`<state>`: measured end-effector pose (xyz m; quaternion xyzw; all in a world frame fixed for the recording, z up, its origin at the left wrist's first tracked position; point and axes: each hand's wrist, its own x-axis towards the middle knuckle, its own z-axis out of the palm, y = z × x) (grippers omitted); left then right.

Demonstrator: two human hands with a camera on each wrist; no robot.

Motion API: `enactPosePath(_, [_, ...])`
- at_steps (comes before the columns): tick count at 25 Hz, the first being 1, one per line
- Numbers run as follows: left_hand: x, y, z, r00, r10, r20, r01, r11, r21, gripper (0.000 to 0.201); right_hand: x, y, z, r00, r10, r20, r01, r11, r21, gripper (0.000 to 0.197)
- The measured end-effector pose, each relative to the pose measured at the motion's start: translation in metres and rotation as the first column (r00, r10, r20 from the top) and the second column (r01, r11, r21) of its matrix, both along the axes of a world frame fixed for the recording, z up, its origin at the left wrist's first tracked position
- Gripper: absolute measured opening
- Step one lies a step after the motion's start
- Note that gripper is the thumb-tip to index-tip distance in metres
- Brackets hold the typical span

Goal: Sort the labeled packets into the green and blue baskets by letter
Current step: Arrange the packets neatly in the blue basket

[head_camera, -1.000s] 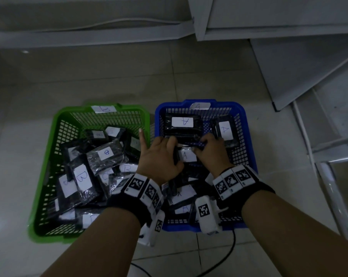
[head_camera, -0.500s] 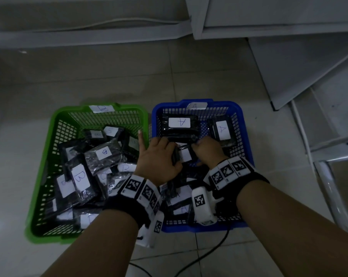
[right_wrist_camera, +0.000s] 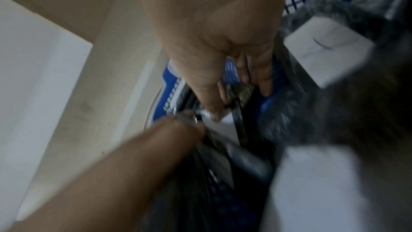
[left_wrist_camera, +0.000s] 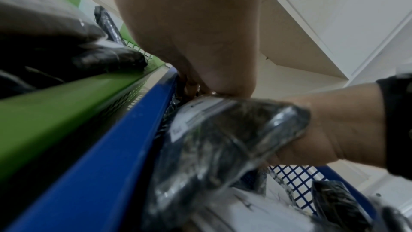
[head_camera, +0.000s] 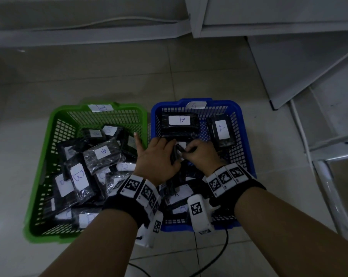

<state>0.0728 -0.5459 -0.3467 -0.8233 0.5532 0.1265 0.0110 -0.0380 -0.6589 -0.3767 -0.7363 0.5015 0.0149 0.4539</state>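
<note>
Packet (head_camera: 178, 151) pinched between both hands' fingers (head_camera: 191, 145) above blue basket (head_camera: 247, 156).

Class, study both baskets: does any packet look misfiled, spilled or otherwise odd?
Nothing looks misfiled: readable labels in the green basket show B, those in the blue basket show A. Only oddity: the packet held by both the left hand and right hand stands on edge, its letter hidden.

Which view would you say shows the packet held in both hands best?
The left wrist view: the packet fills it, white label edge visible. In the head view both hands mostly hide it; the right wrist view is blurred.
</note>
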Motion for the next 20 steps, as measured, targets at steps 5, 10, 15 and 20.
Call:
enactPosePath(5, [0.001, -0.001, 0.003, 0.999, 0.009, -0.036, -0.009, 1.0, 0.006, 0.077, -0.005, -0.024, 0.027, 0.998, 0.051, -0.031, -0.047, 0.993, 0.112, 0.03])
enactPosePath(10, [0.0, 0.0, 0.007, 0.993, 0.059, -0.102, -0.063, 0.997, -0.034, 0.058, 0.0, -0.036, 0.056, 0.941, -0.269, 0.205, 0.221, 0.948, 0.23, 0.017])
enactPosePath(15, [0.002, -0.001, 0.011, 0.994, 0.045, -0.104, -0.048, 0.998, -0.035, 0.05, 0.028, -0.04, 0.065, 0.753, -0.531, 0.389, 0.335, 0.818, 0.468, 0.01])
enactPosePath(20, [0.008, -0.001, 0.011, 0.984, 0.037, -0.174, -0.054, 0.994, -0.091, 0.033, 0.013, -0.037, 0.041, 0.792, -0.553, 0.259, 0.453, 0.816, 0.359, 0.016])
